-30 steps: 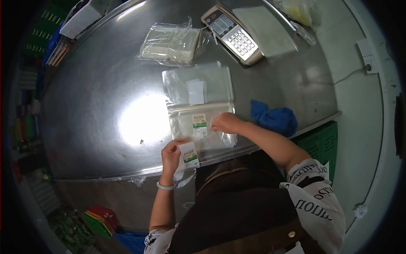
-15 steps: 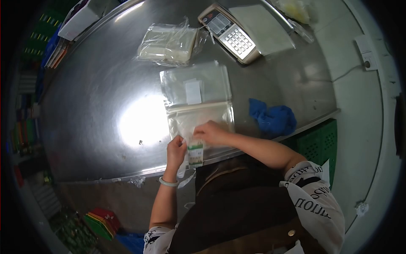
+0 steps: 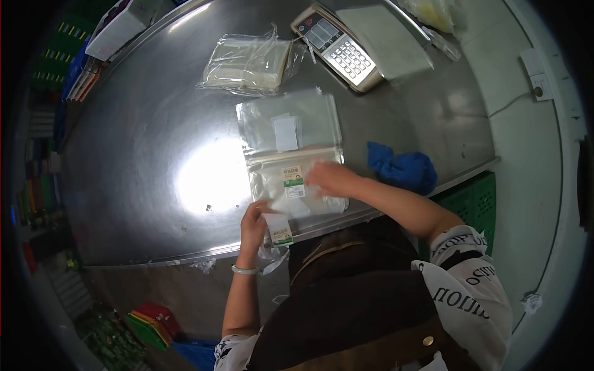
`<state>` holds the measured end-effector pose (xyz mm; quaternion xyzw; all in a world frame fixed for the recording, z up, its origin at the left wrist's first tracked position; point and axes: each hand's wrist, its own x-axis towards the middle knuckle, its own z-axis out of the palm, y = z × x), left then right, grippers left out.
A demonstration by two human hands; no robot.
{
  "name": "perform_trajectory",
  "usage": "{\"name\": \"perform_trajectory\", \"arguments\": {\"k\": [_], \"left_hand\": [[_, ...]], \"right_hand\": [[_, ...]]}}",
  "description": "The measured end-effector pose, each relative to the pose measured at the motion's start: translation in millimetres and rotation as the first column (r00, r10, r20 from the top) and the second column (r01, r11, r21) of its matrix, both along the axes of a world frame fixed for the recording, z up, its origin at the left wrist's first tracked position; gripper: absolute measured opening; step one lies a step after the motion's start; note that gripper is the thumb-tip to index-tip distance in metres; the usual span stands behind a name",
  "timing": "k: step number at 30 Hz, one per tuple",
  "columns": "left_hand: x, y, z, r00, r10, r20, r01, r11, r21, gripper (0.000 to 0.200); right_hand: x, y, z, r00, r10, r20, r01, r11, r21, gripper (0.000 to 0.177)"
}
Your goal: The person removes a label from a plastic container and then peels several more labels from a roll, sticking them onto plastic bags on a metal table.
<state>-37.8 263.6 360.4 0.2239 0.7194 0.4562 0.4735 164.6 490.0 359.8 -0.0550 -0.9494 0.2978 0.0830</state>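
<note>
A white label with a green band (image 3: 293, 180) lies on the upper face of a clear plastic bag (image 3: 263, 179) near the table's front edge. My right hand (image 3: 332, 179) is just right of that label, over the bag, its fingers blurred. At the front edge, my left hand (image 3: 253, 224) is closed on a strip of labels (image 3: 280, 229), which hangs to its right. Behind the front bag lies another stack of clear bags (image 3: 253, 123), with white paper slips (image 3: 286, 134) on it.
A scale with a keypad (image 3: 340, 49) stands at the back. Left of it is a wrapped pack of bags (image 3: 244, 63). A crumpled blue cloth or bag (image 3: 405, 170) lies at the right, above a green crate (image 3: 473, 207).
A label now lies on the front bag. My right hand has moved right and slightly up, away from my left hand. The label strip now hangs tilted beside my left hand.
</note>
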Motion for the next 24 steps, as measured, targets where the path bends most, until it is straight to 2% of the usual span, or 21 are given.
{"name": "perform_trajectory", "arguments": {"k": [3, 4, 6, 9, 10, 11, 12, 14, 16, 17, 18, 20, 23, 24], "left_hand": [[-3.1, -2.6, 12.3, 0.999, -0.043, 0.017, 0.044, 0.997, -0.057, 0.007], [-3.8, -0.3, 17.3, 0.999, -0.048, 0.026, 0.050, 0.995, -0.088, 0.007], [-2.0, 2.8, 19.0, 1.000, -0.015, -0.007, 0.015, 1.000, 0.025, 0.005], [-0.9, 12.6, 29.7, 0.999, -0.005, -0.037, 0.009, 0.994, 0.106, 0.006], [0.2, 18.0, 34.5, 0.999, -0.002, -0.040, 0.006, 0.993, 0.121, 0.007], [0.8, 23.7, 39.1, 1.000, 0.000, -0.022, 0.003, 0.992, 0.124, 0.009], [1.2, 30.4, 43.6, 1.000, 0.005, -0.005, -0.004, 0.992, 0.128, 0.010], [4.7, 38.7, 48.9, 0.999, 0.004, 0.047, -0.010, 0.992, 0.128, 0.012], [12.5, 49.5, 50.6, 0.993, -0.012, 0.120, -0.004, 0.992, 0.130, 0.014], [17.3, 53.7, 50.9, 0.993, -0.020, 0.120, 0.002, 0.989, 0.148, 0.012], [18.2, 54.6, 48.6, 0.996, -0.059, 0.072, 0.050, 0.992, 0.117, 0.010], [15.4, 51.0, 39.7, 0.990, -0.137, -0.027, 0.138, 0.990, 0.040, 0.010], [-0.2, 33.3, 24.8, 0.976, -0.162, -0.149, 0.138, 0.978, -0.159, 0.021], [-4.2, 26.3, 20.3, 0.967, -0.190, -0.171, 0.149, 0.963, -0.226, 0.026]], "right_hand": [[19.5, -4.9, -17.1, 0.996, 0.094, 0.007, -0.094, 0.995, -0.033, 0.025], [16.1, -2.5, -19.2, 0.997, 0.044, 0.063, -0.037, 0.993, -0.108, 0.021], [5.5, 1.6, -25.5, 0.983, -0.044, 0.180, 0.089, 0.964, -0.251, 0.013], [-3.9, 16.4, -22.0, 0.917, -0.256, 0.307, 0.365, 0.849, -0.382, 0.010], [-8.7, 34.2, -27.0, 0.805, -0.526, 0.274, 0.570, 0.560, -0.601, 0.011], [-14.7, 47.0, -22.1, 0.606, -0.730, 0.317, 0.620, 0.183, -0.763, 0.014], [-13.6, 50.3, -16.1, 0.523, -0.823, 0.220, 0.637, 0.207, -0.743, 0.014], [-18.7, 56.1, 33.1, 0.323, -0.946, -0.004, 0.679, 0.235, -0.696, 0.017], [-31.2, 17.2, 3.2, 0.759, -0.645, -0.094, 0.421, 0.595, -0.684, 0.019], [-33.6, -10.5, 10.8, 0.881, -0.472, 0.016, 0.369, 0.666, -0.649, 0.020], [-35.5, -33.5, 21.3, 0.952, -0.275, 0.133, 0.296, 0.723, -0.624, 0.021], [-40.9, -49.2, 35.8, 0.947, -0.075, 0.311, 0.290, 0.614, -0.734, 0.025], [-49.3, -32.0, 34.2, 0.882, -0.305, 0.361, 0.472, 0.581, -0.663, 0.027], [-51.3, -27.4, 30.8, 0.872, -0.370, 0.319, 0.489, 0.638, -0.596, 0.027]]}}
